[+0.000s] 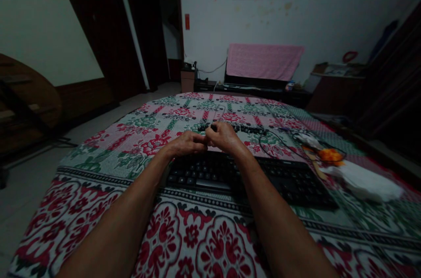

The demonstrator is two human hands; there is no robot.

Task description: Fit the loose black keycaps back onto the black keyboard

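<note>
A black keyboard (296, 181) lies across the patterned cloth in front of me, its left part showing rows of keys. Just past its far edge, my left hand (189, 143) and my right hand (224, 136) meet with fingertips pressed together. Both are closed in a pinch around something small that the fingers hide. Behind the hands runs a line of small black pieces (251, 130) that look like loose keycaps. My right forearm covers the middle of the keyboard.
A floral cloth (184, 234) covers the bed-like surface. To the right lie a black cable (279, 140), an orange item (330, 155) and crumpled white paper or plastic (368, 181). Farther back, a pink cloth (263, 61) drapes over a dark screen on a low cabinet.
</note>
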